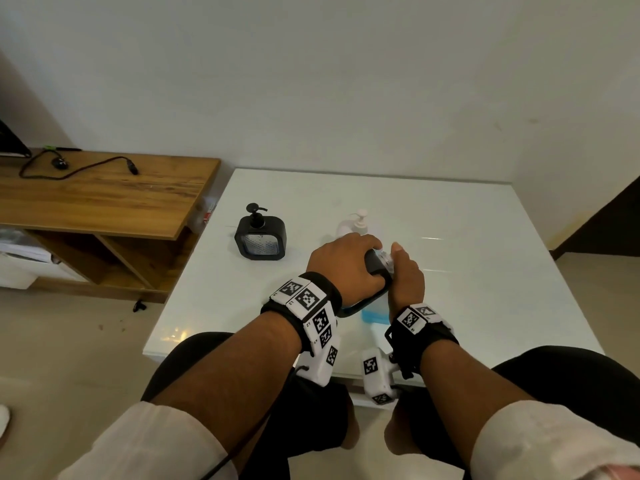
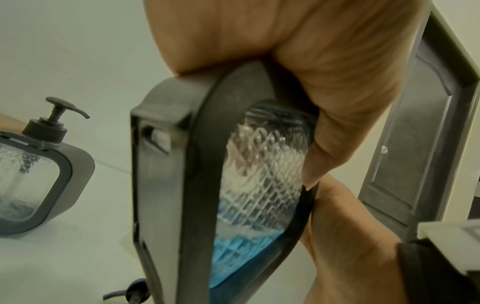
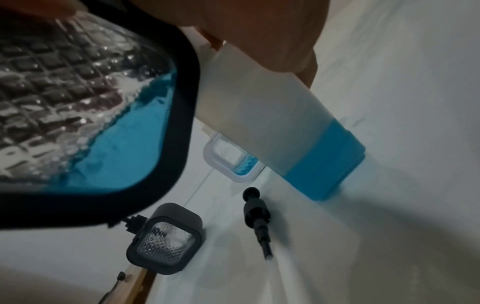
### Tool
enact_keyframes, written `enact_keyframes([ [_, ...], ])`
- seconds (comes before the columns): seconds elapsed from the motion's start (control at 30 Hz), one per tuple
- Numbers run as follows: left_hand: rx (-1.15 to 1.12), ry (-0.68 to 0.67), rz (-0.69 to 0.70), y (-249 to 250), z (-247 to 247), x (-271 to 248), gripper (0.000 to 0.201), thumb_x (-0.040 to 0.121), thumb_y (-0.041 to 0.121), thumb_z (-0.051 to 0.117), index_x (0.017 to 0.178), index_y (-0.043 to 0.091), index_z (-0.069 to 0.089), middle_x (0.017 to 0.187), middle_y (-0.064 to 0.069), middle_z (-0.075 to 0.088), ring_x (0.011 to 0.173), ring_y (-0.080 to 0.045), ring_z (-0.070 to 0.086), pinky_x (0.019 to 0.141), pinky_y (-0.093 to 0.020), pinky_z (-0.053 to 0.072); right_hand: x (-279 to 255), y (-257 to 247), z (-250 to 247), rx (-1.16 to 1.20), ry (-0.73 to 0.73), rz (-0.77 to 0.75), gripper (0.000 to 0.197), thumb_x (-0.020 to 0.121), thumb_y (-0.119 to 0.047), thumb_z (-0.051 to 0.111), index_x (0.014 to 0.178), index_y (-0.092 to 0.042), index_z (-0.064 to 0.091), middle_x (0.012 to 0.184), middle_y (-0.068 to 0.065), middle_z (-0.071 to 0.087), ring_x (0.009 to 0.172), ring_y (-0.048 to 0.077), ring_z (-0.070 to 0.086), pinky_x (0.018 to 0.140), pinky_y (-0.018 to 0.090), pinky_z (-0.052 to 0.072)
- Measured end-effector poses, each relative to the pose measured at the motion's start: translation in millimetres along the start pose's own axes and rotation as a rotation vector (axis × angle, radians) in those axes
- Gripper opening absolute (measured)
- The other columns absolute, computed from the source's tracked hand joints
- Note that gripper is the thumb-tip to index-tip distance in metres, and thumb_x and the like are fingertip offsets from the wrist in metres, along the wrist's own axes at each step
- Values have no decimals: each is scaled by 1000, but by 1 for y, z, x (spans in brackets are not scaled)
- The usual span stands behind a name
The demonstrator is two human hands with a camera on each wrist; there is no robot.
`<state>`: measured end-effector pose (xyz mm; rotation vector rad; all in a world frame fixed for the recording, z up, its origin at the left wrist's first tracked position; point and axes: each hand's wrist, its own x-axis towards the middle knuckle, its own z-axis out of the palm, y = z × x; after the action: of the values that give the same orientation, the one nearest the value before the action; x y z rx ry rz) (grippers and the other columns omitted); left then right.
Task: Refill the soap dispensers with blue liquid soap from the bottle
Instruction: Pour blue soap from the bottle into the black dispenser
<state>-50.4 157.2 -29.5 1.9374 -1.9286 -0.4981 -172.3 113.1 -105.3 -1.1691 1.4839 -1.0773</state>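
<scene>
My left hand grips the top of a black-framed soap dispenser standing near the front of the white table. Its pump is off, and blue soap fills the lower part of its ribbed clear window. My right hand is wrapped round the upper part of the translucent soap bottle, right beside that dispenser. The bottle has blue liquid only in its bottom third. The removed black pump lies on the table.
A second black dispenser with its pump on stands to the left and shows no blue. A white dispenser holding some blue soap stands just behind my hands. A wooden shelf with a cable flanks the table's left side.
</scene>
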Motion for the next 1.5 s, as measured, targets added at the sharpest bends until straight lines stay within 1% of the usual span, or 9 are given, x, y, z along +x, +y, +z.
enact_keyframes([
  [0.17,5,0,2,0,0,0,51,76,46,63,125,34,54,117,9,61,101,-17,61,90,-35,49,-7,-4,0,47,-67,-18,60,101,-55,41,61,-15,58,64,5,61,63,21,55,68,34,45],
  [0.27,15,4,18,1,0,-1,49,77,44,63,124,32,55,115,9,62,99,-17,61,87,-33,49,-7,-5,0,96,-73,-2,60,91,-62,47,63,-10,57,65,7,59,67,24,53,70,37,45],
  [0.43,12,4,16,2,0,-1,46,77,44,63,121,32,56,114,8,62,97,-17,61,87,-34,50,-10,-13,-2,95,-27,-15,51,105,-32,46,71,6,55,65,2,51,77,25,48,66,28,40],
  [0.57,24,-3,17,2,-1,-1,47,78,46,63,122,32,55,114,8,62,97,-17,61,87,-33,49,-8,-7,-2,77,-78,6,53,98,-56,46,69,-13,58,81,14,59,84,29,57,88,47,46],
  [0.73,32,1,15,3,0,0,46,77,46,62,120,33,56,112,8,61,96,-17,60,83,-31,47,-4,-10,-12,20,-288,70,89,75,-85,40,92,-3,71,91,21,73,92,40,68,96,56,51],
  [0.9,51,-18,4,0,-2,2,51,77,47,62,125,33,54,118,8,60,102,-17,60,87,-33,48,3,-46,-31,-306,-497,181,60,99,-65,30,107,-22,70,113,1,68,101,20,63,95,41,46],
  [1.03,50,-35,21,1,-2,1,52,77,44,64,127,31,54,116,8,60,101,-17,60,85,-32,48,17,-72,-45,-662,-529,257,72,97,-67,32,136,-10,54,118,6,50,109,31,56,84,41,53],
  [1.17,44,-31,42,7,-4,1,53,78,45,64,128,31,53,116,7,61,99,-17,60,84,-32,50,24,-76,-47,-422,-508,422,59,98,-50,55,128,0,57,94,13,56,70,25,60,67,37,58],
  [1.5,50,-24,41,5,-4,0,53,78,46,63,128,31,53,118,7,60,101,-18,60,85,-33,50,36,-75,-47,-222,-506,577,37,94,-27,68,119,-2,60,115,24,59,96,34,64,87,42,58],
])
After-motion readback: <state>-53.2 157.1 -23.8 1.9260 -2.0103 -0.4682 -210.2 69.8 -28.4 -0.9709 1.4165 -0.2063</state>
